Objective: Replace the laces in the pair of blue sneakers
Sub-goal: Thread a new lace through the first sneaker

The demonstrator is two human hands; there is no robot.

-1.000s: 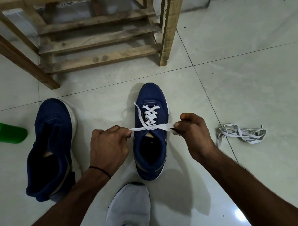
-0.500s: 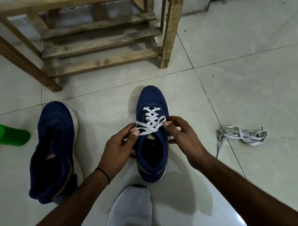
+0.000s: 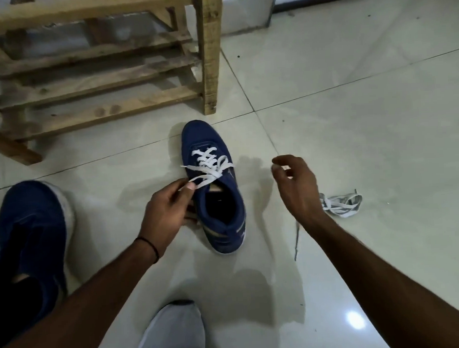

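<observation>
A blue sneaker (image 3: 220,221) stands on the tiled floor in the middle, toe pointing away, laced with a white lace (image 3: 209,165). My left hand (image 3: 167,210) pinches a loose end of that lace beside the shoe's left side. My right hand (image 3: 294,186) hovers to the right of the shoe with loosely curled fingers, holding nothing. The second blue sneaker (image 3: 34,240) lies at the left with no lace visible. A loose bundle of grey-white lace (image 3: 340,203) lies on the floor just right of my right hand.
A wooden slatted rack (image 3: 100,74) stands at the back left, its post close to the laced shoe's toe. A white shoe (image 3: 175,334) shows at the bottom middle. Pale floor tiles (image 3: 365,115) stretch to the right.
My right hand has let go of the lace and moved right, away from the shoe. My left hand still pinches its lace end. The view shifted, and the green object at the left is out of frame.
</observation>
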